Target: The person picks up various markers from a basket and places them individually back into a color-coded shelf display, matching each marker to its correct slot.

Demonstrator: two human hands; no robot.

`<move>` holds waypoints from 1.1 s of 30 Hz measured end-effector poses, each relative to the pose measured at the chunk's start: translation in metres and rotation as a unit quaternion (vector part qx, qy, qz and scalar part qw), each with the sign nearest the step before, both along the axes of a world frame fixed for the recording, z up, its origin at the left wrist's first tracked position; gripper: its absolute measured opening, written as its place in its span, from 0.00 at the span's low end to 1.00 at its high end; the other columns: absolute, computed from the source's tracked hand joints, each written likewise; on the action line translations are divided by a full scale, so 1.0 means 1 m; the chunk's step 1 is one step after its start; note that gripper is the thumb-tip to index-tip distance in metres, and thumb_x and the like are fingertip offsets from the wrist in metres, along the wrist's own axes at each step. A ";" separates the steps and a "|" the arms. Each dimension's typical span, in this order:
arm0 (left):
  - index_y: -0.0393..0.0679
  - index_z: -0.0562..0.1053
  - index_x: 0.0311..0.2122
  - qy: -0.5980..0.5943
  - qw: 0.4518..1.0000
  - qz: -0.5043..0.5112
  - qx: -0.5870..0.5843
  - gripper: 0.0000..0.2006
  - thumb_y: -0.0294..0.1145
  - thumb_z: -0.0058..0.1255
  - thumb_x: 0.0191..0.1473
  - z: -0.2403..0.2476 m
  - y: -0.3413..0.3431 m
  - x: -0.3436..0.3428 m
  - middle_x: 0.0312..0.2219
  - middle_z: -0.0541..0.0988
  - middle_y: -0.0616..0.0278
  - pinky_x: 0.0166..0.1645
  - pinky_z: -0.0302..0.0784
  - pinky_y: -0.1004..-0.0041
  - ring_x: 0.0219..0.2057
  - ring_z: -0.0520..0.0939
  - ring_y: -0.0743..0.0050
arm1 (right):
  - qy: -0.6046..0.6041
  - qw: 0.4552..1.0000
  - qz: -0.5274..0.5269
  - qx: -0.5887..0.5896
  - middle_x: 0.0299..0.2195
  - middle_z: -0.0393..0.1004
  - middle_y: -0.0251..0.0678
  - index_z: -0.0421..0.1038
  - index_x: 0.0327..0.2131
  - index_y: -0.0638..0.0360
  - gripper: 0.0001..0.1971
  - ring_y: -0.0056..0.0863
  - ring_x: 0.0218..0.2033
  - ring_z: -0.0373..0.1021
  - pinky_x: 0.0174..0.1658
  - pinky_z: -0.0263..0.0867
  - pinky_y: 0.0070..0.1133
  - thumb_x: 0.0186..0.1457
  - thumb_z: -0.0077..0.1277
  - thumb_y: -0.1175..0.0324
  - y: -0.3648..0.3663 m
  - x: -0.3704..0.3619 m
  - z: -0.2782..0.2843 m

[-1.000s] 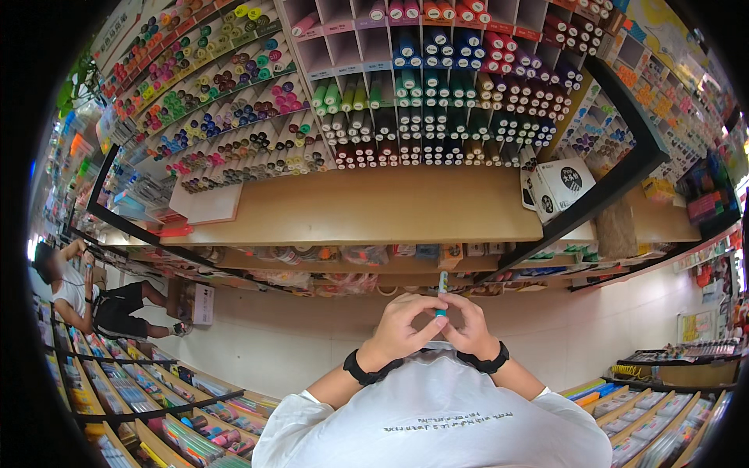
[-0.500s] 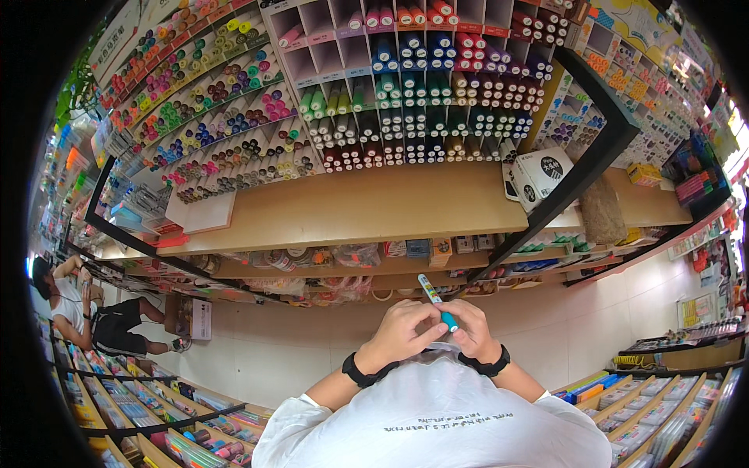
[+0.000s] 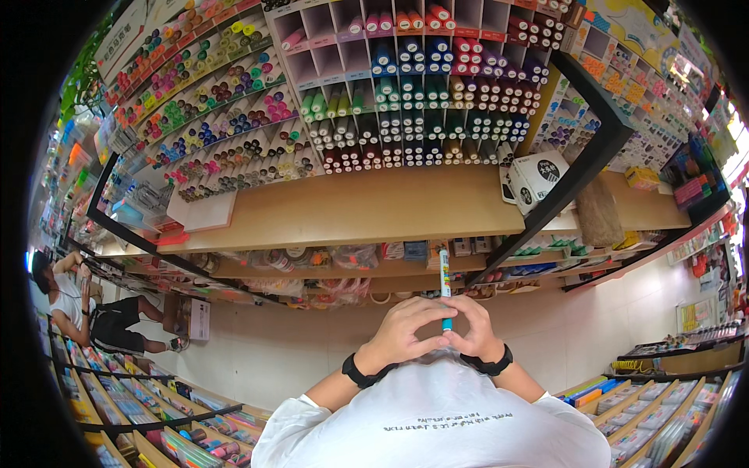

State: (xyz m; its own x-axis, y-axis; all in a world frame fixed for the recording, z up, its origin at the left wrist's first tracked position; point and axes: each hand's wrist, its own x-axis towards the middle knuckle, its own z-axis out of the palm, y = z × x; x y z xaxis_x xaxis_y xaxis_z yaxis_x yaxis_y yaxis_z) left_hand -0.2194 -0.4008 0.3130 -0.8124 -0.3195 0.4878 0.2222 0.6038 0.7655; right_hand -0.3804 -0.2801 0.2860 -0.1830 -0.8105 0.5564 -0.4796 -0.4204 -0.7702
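Note:
A slim marker pen [image 3: 445, 273] with a pale, printed barrel and a teal end stands nearly upright in the picture, its teal end toward my body. My left hand [image 3: 402, 329] pinches it from the left, with thumb and forefinger meeting it at the lower part. From the right, my right hand [image 3: 476, 329] holds the same part between its fingertips. Both hands are close together in front of my chest, with a black band around each wrist. The fingers partly cover the teal end.
Across from me a wooden shelf [image 3: 351, 207] carries a white compartment rack [image 3: 331, 51] full of colored markers. More markers fill a slanted rack at left. A white box [image 3: 538, 175] sits by a black metal frame [image 3: 616, 129]. Another person [image 3: 86, 308] is at far left.
The marker has turned from a leftward tilt to nearly upright, its far end shifting right and farther from me. Both hands stay in about the same place.

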 end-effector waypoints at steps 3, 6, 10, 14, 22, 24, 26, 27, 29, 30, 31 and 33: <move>0.45 0.78 0.45 -0.003 1.000 0.002 0.001 0.19 0.41 0.64 0.49 0.000 0.001 0.001 0.40 0.81 0.55 0.45 0.75 0.62 0.40 0.80 0.53 | 0.041 0.999 0.020 -0.025 0.43 0.77 0.46 0.71 0.48 0.65 0.27 0.43 0.38 0.73 0.43 0.70 0.32 0.43 0.64 0.65 -0.005 -0.011 0.004; 0.45 0.79 0.44 0.001 1.000 -0.011 -0.008 0.18 0.39 0.64 0.49 0.000 -0.001 0.002 0.39 0.81 0.55 0.45 0.75 0.62 0.39 0.80 0.54 | 0.068 0.997 0.029 -0.033 0.41 0.77 0.43 0.72 0.48 0.62 0.28 0.42 0.36 0.72 0.41 0.69 0.31 0.40 0.65 0.65 -0.006 -0.014 0.011; 0.48 0.79 0.44 0.008 1.000 -0.024 -0.012 0.15 0.37 0.62 0.49 0.004 -0.002 0.004 0.37 0.80 0.57 0.43 0.76 0.63 0.39 0.80 0.55 | 0.081 0.995 0.031 -0.045 0.39 0.77 0.41 0.72 0.48 0.60 0.28 0.41 0.35 0.71 0.41 0.68 0.31 0.39 0.66 0.65 -0.005 -0.013 0.016; 0.45 0.79 0.43 0.046 0.998 -0.027 -0.034 0.15 0.35 0.62 0.49 0.008 -0.006 0.000 0.39 0.80 0.53 0.44 0.76 0.62 0.39 0.80 0.52 | 0.111 0.990 0.014 -0.081 0.38 0.77 0.40 0.73 0.48 0.60 0.29 0.40 0.35 0.71 0.41 0.68 0.32 0.38 0.66 0.66 -0.010 -0.015 0.027; 0.45 0.78 0.45 0.129 0.986 0.029 -0.101 0.17 0.36 0.62 0.48 0.054 -0.031 -0.023 0.43 0.79 0.53 0.44 0.76 0.61 0.40 0.81 0.52 | 0.149 0.976 -0.050 -0.152 0.47 0.77 0.41 0.67 0.51 0.55 0.32 0.43 0.46 0.69 0.49 0.67 0.35 0.40 0.67 0.65 -0.046 -0.029 0.076; 0.45 0.76 0.48 0.146 0.982 0.041 -0.115 0.20 0.37 0.62 0.49 0.071 -0.036 -0.026 0.43 0.79 0.51 0.44 0.76 0.61 0.40 0.81 0.51 | 0.199 0.960 -0.061 -0.189 0.47 0.76 0.41 0.68 0.53 0.57 0.32 0.44 0.46 0.69 0.50 0.67 0.34 0.43 0.66 0.62 -0.057 -0.033 0.097; 0.42 0.74 0.50 0.161 0.979 0.042 -0.120 0.23 0.38 0.62 0.50 0.088 -0.041 -0.030 0.44 0.78 0.49 0.45 0.76 0.61 0.41 0.81 0.49 | 0.209 0.954 -0.056 -0.207 0.47 0.76 0.41 0.69 0.54 0.60 0.31 0.45 0.47 0.69 0.50 0.67 0.35 0.45 0.64 0.61 -0.066 -0.036 0.117; 0.41 0.74 0.50 0.169 0.978 0.047 -0.117 0.23 0.39 0.62 0.50 0.094 -0.043 -0.035 0.44 0.78 0.48 0.46 0.76 0.60 0.41 0.81 0.49 | 0.215 0.951 -0.061 -0.214 0.47 0.76 0.42 0.69 0.53 0.62 0.29 0.46 0.47 0.69 0.50 0.66 0.35 0.49 0.61 0.59 -0.070 -0.040 0.126; 0.40 0.72 0.52 0.184 0.975 0.042 -0.115 0.25 0.38 0.62 0.51 0.112 -0.048 -0.043 0.44 0.78 0.47 0.46 0.76 0.61 0.41 0.81 0.49 | 0.228 0.941 -0.064 -0.240 0.47 0.75 0.43 0.70 0.52 0.64 0.27 0.46 0.47 0.69 0.50 0.66 0.35 0.53 0.58 0.57 -0.082 -0.049 0.138; 0.39 0.72 0.53 0.170 0.979 0.047 -0.099 0.25 0.38 0.62 0.51 0.119 -0.051 -0.044 0.45 0.78 0.47 0.47 0.76 0.62 0.42 0.81 0.49 | 0.229 0.942 -0.074 -0.235 0.47 0.75 0.44 0.70 0.52 0.65 0.26 0.46 0.47 0.69 0.51 0.66 0.35 0.56 0.55 0.56 -0.090 -0.049 0.144; 0.38 0.71 0.53 0.155 0.983 0.053 -0.084 0.26 0.37 0.62 0.51 0.125 -0.055 -0.045 0.45 0.77 0.47 0.48 0.76 0.63 0.42 0.81 0.50 | 0.227 0.942 -0.080 -0.234 0.46 0.75 0.44 0.70 0.52 0.65 0.25 0.45 0.47 0.68 0.51 0.66 0.35 0.57 0.54 0.57 -0.096 -0.050 0.148; 0.38 0.70 0.54 0.176 0.976 0.072 -0.110 0.26 0.36 0.61 0.52 0.128 -0.066 -0.053 0.45 0.77 0.48 0.48 0.75 0.64 0.42 0.80 0.53 | 0.225 0.940 -0.087 -0.240 0.46 0.75 0.44 0.70 0.53 0.66 0.25 0.44 0.48 0.68 0.51 0.65 0.34 0.58 0.53 0.58 -0.108 -0.053 0.156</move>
State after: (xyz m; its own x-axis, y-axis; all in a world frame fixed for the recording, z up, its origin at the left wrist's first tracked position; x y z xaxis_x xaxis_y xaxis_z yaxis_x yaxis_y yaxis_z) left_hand -0.2727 -0.4673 0.4413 -0.5373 -0.2732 0.7979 0.3487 0.7895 0.5051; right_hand -0.4332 -0.3879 0.4421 0.0516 -0.4254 0.9036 -0.8052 -0.5529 -0.2143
